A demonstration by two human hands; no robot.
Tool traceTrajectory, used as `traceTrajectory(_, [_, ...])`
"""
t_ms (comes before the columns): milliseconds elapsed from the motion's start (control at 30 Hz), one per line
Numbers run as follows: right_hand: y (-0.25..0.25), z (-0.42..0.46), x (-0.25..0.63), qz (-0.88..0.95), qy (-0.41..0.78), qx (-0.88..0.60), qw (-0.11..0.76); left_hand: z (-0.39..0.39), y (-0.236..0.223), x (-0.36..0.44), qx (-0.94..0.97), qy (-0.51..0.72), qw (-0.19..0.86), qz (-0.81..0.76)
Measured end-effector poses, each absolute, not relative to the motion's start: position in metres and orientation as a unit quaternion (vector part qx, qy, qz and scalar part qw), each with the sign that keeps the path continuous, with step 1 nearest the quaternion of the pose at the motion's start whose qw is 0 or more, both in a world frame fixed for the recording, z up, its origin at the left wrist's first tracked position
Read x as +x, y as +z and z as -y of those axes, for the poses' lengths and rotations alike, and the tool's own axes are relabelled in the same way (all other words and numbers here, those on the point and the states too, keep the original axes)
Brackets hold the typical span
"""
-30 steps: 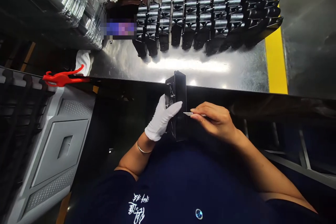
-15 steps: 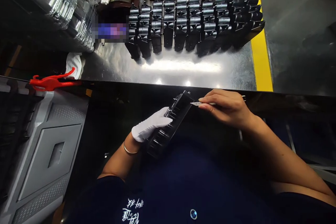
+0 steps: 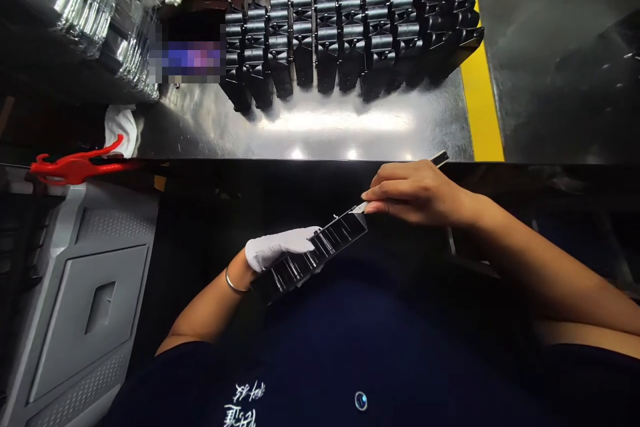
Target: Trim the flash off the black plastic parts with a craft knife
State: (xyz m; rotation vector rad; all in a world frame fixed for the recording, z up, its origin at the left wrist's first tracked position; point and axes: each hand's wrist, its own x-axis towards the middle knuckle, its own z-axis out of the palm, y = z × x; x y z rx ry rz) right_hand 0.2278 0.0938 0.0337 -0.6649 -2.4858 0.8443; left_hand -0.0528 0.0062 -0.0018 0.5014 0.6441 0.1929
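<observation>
My left hand (image 3: 279,247), in a white glove, grips a long black ribbed plastic part (image 3: 320,253) held close to my body, lying almost flat and slanting up to the right. My bare right hand (image 3: 417,191) pinches a small knife (image 3: 440,159); its blade tip touches the upper right end of the part. The knife's handle sticks out behind my fingers.
A shiny metal table (image 3: 320,127) carries rows of matching black parts (image 3: 350,33) at its far side. A yellow strip (image 3: 480,93) edges the table on the right. A red clamp (image 3: 75,165) and a white cloth (image 3: 120,127) lie left, above a grey machine housing (image 3: 85,293).
The black part has swung from upright to nearly flat in my left hand. My right hand rose and moved right, keeping the blade at the part's end.
</observation>
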Motion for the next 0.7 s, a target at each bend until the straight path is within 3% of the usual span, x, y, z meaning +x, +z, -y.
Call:
traceTrajectory(233, [0.019,-0.077,0.207,0.765,0.316,-0.367,0.425,-0.006,-0.007,-0.044,0.196,0.160,0.923,-0.289])
traceTrajectory(433, [0.014,-0.063,0.199,0.784,0.276,-0.418,0.365,-0.012,0.006,-0.034,0.357,0.246,0.806,-0.403])
traceTrajectory(700, [0.005,-0.053,0.195,0.809,0.198,-0.451,0.321,-0.012,0.010,-0.028,0.407,0.191,0.760,-0.469])
